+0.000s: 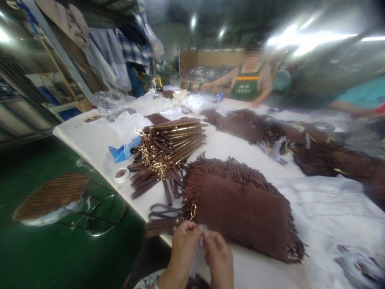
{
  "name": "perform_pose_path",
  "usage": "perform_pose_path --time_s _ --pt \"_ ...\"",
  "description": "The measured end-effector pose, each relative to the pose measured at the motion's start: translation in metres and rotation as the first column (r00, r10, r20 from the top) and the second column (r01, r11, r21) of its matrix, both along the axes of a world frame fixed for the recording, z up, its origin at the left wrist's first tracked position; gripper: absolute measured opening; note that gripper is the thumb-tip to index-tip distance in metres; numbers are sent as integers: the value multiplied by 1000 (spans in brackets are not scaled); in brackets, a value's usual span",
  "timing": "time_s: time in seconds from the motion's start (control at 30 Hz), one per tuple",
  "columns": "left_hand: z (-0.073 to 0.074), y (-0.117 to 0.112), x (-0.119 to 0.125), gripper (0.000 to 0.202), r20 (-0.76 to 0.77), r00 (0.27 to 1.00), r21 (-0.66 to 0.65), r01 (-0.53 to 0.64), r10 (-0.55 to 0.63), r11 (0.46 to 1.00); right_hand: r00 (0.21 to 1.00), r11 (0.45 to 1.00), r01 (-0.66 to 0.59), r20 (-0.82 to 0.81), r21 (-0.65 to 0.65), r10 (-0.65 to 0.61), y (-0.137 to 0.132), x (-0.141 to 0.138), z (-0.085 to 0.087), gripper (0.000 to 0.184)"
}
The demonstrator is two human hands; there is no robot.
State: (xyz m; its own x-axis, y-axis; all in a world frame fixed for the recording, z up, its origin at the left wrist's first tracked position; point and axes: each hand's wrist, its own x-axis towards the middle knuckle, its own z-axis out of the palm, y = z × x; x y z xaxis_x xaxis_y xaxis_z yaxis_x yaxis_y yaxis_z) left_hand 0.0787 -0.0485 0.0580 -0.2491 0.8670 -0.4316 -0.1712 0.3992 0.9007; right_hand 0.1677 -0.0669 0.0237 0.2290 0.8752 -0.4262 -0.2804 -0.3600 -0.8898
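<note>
At the near table edge, my left hand [184, 245] and my right hand [219, 252] meet with fingertips pinched. Between them is a thin strip of clear plastic [196, 257], which hangs down between the wrists. Just beyond lies a brown fringed bag [243, 212], flat on the table. A gold clasp [193, 210] rests at the bag's left corner, right above my left fingers. Beside it are a brown wrist strap [161, 227] and a dark cord loop [164, 208]. My hands partly cover the strap's end.
A pile of brown zipped pieces with gold chains [171, 144] lies on the white table [78, 130], near a tape roll [121, 175] and blue tape dispenser [117, 153]. More brown bags [240, 124] lie beyond. A stool [54, 196] stands left. A person in a green apron [246, 86] works opposite.
</note>
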Motion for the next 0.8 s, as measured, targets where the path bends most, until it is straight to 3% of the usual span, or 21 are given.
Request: perform_pose_path --time_s 0.17,0.37,0.47,0.57,0.63,0.8 --pt "-7 -10 -11 17 -49 999 -23 6 -7 1000 975 987 -140 186 83 122 -11 -1 4 41" --pt "-30 -26 -18 18 -84 996 -21 -27 25 999 979 991 -98 188 94 79 -25 -4 1 37" --pt "-34 -27 -16 19 -104 994 6 -16 16 1000 944 989 -127 314 70 99 -26 -5 -2 40" --pt "-30 -28 -12 21 -136 991 32 1 4 999 853 991 -107 520 75 53 -29 -9 -2 42" --pt "-26 -30 -10 24 -210 977 55 28 -16 998 746 979 -121 665 164 -19 -30 -13 -3 43" --pt "-11 -39 -5 33 -402 911 76 136 -94 988 451 862 -323 864 390 -222 -31 -11 -12 35"
